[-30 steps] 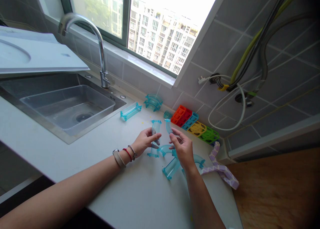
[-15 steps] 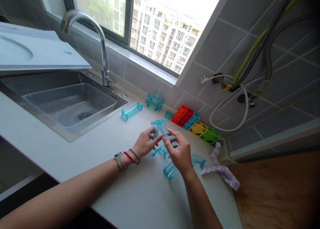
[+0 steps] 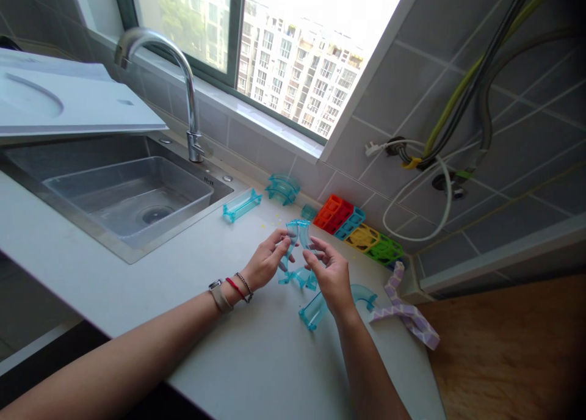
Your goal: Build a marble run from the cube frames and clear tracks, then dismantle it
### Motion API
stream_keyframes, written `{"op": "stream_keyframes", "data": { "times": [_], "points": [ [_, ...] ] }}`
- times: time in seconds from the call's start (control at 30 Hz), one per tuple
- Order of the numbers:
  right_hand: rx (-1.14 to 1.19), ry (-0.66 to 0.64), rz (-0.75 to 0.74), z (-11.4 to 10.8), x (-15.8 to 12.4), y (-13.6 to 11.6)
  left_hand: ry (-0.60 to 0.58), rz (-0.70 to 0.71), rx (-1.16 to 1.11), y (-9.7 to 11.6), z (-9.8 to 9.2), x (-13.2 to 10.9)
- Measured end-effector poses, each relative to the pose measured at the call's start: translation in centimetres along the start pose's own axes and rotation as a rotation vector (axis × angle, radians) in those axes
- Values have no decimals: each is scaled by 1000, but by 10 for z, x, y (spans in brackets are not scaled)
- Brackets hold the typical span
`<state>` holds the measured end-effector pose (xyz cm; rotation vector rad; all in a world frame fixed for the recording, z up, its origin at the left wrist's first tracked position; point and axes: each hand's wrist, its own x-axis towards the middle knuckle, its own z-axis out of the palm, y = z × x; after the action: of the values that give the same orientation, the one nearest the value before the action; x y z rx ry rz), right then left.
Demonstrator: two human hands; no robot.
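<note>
My left hand [image 3: 267,258], with a watch and bracelets at the wrist, pinches a translucent blue curved track piece [image 3: 292,229]. A second translucent blue curved track piece [image 3: 306,235] sits in my right hand [image 3: 330,272], between thumb and fingers. The two pieces stand side by side, their far ends very close; I cannot tell whether they are joined. Just below them a flared blue track part [image 3: 302,278] shows, partly hidden by my right hand. Under the right wrist lies a longer blue track section [image 3: 314,312] with a curved end [image 3: 365,293].
Behind, a straight blue track [image 3: 242,205] and stacked blue curves [image 3: 282,189] lie by the wall. Red blocks [image 3: 334,212], yellow blocks [image 3: 365,237] and green blocks [image 3: 385,249] form a row. A purple patterned strip [image 3: 407,313] lies right; the sink [image 3: 137,249] and faucet [image 3: 192,115] are left.
My left hand's thumb has drawn back from the right hand, and the fingers have opened up around the pieces. The held track pieces have shifted slightly right and turned more upright.
</note>
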<state>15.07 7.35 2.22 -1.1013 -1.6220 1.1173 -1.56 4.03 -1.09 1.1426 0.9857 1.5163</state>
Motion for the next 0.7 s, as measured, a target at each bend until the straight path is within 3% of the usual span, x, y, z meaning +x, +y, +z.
{"op": "stream_keyframes", "data": {
  "times": [0.23,0.7],
  "points": [
    [228,-15,114,4,-1,1,-71,-45,-51,-7,0,3],
    [250,-50,172,-4,2,-3,-57,-76,-115,0,-3,4]
  ]
}}
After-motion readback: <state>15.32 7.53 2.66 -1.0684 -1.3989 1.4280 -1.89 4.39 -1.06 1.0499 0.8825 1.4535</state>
